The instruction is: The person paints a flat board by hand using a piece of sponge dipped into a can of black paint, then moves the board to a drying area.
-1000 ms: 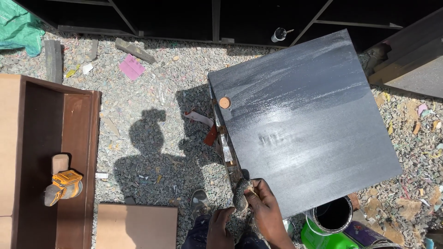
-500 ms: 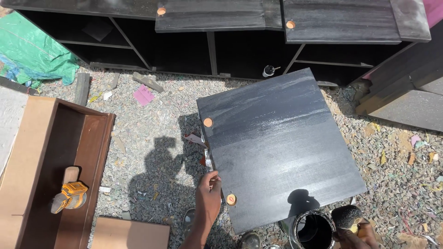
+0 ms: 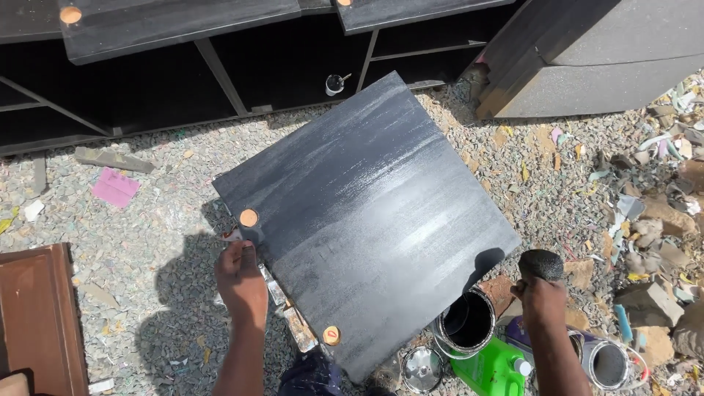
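Your left hand [image 3: 240, 282] grips left edge of black board [image 3: 367, 220], fingers curled round it. Right hand [image 3: 543, 297] holds dark sponge [image 3: 541, 264], open paint can [image 3: 466, 323] just left of those fingers. Board looks stiff, heavy, wet-slick; take by edges.

We stand in an outdoor furniture-finishing yard: grey gravel ground [image 3: 147, 213], black-painted square board [image 3: 367, 220], open paint can [image 3: 467, 323], black shelving units [image 3: 183, 73].

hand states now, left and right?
Left hand: closed on the left edge of the black painted panel.
Right hand: closed around a dark sponge applicator, beside the open paint can.
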